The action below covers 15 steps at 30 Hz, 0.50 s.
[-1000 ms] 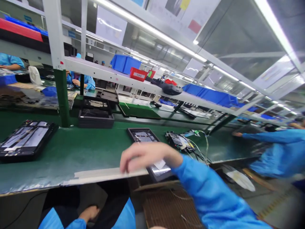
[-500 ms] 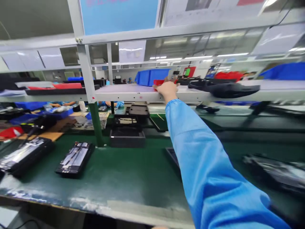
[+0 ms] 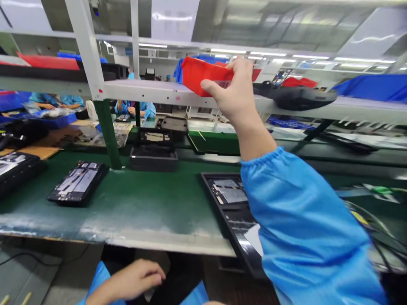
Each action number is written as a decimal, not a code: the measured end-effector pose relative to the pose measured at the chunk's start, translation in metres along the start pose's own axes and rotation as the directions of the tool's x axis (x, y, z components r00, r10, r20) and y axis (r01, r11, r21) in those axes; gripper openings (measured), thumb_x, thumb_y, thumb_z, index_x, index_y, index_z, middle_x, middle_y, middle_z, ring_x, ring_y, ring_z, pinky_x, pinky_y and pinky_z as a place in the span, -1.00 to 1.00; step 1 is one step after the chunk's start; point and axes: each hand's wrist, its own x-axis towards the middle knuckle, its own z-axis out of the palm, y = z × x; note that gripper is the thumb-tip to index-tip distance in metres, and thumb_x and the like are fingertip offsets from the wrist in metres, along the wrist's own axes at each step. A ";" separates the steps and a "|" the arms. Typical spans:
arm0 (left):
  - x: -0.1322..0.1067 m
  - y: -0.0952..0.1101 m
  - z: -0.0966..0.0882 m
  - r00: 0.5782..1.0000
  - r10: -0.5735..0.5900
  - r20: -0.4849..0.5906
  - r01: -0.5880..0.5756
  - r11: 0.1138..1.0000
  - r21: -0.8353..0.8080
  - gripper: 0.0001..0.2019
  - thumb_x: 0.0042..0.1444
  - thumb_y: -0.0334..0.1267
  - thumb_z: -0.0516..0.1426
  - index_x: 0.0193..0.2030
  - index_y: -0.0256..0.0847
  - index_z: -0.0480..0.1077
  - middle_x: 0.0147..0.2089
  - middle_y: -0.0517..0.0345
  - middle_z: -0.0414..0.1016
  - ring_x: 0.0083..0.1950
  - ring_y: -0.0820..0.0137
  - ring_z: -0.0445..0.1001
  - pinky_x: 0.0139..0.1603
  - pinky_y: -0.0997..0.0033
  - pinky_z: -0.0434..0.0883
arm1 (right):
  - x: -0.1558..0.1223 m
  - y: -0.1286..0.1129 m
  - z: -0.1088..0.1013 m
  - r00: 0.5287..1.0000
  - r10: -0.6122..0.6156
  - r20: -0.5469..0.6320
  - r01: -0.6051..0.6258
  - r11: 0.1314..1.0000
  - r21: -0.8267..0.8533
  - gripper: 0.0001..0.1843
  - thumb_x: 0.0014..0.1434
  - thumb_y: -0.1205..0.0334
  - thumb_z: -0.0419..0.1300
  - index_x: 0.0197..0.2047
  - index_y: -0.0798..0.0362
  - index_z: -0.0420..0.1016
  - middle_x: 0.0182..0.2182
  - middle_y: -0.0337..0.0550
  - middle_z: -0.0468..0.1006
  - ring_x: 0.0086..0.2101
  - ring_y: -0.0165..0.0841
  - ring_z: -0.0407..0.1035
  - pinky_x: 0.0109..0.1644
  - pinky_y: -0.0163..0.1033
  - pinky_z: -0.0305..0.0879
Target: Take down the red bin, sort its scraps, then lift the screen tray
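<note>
My right hand point(image 3: 237, 91) is raised to the white shelf point(image 3: 140, 89) and grips a small red plastic bin point(image 3: 199, 76), thumb on the near side and fingers over its top. The bin is tilted at the shelf's front edge; its contents are hidden. Low in front of my body, my left hand point(image 3: 136, 277) hangs below the bench edge. Its fingers are curled together and nothing shows in them. Under my right sleeve lies a black tray point(image 3: 222, 212) with electronic device parts in it, sticking out past the bench edge.
A blue bin point(image 3: 178, 72) stands behind the red one, and a black molded object point(image 3: 299, 97) overhangs the shelf. On the green bench point(image 3: 152, 207) lie an opened device point(image 3: 79, 182) and a black box point(image 3: 154, 159). Cables point(image 3: 378, 224) lie at right; people point(image 3: 136, 108) sit beyond.
My right hand has closed on the red bin and pulled it up and toward me at the shelf edge. My left hand has come into view below. The view has tipped downward.
</note>
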 end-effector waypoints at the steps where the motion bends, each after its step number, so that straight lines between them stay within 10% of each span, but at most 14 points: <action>1: -0.005 0.013 -0.003 0.999 0.038 0.021 -0.038 0.999 -0.025 -0.60 0.51 0.31 0.16 0.20 0.28 0.70 0.16 0.23 0.76 0.24 0.17 0.70 0.38 0.07 0.56 | -0.025 -0.010 -0.005 0.999 -0.030 0.032 0.029 0.999 0.033 -0.04 0.48 -0.42 -0.15 0.07 0.35 0.65 0.35 0.43 0.42 0.34 0.05 0.43 0.21 0.15 0.40; 6: -0.005 0.061 -0.065 0.963 0.199 -0.183 -0.233 0.954 -0.188 -0.35 0.41 0.42 0.21 0.11 -0.15 0.75 0.05 -0.03 0.80 0.12 0.07 0.71 0.32 0.06 0.57 | -0.207 -0.060 -0.006 0.979 0.007 0.203 -0.078 0.937 0.340 -0.44 0.49 -0.26 0.24 0.19 0.08 0.51 0.52 0.27 0.34 0.52 0.13 0.30 0.44 0.30 0.44; 12: 0.041 0.021 -0.106 0.621 0.068 -0.781 -0.468 0.831 -0.300 -0.24 0.44 0.47 0.02 0.23 -0.18 0.62 0.23 -0.16 0.74 0.31 0.09 0.66 0.39 0.05 0.56 | -0.400 -0.096 0.032 0.891 0.098 0.443 -0.301 0.859 0.415 -0.50 0.28 -0.14 0.48 0.04 -0.07 0.40 0.72 0.27 0.00 0.61 0.18 0.13 0.50 0.39 0.41; 15: 0.066 0.002 -0.109 0.594 0.074 -0.801 -0.390 0.898 -0.206 -0.21 0.49 0.44 -0.04 0.36 -0.21 0.56 0.33 -0.16 0.69 0.44 0.10 0.60 0.59 0.01 0.44 | -0.443 -0.093 0.051 0.849 0.132 0.511 -0.350 0.866 0.357 -0.53 0.29 -0.11 0.47 0.03 -0.06 0.41 0.74 0.28 -0.07 0.66 0.17 0.01 0.59 0.43 0.29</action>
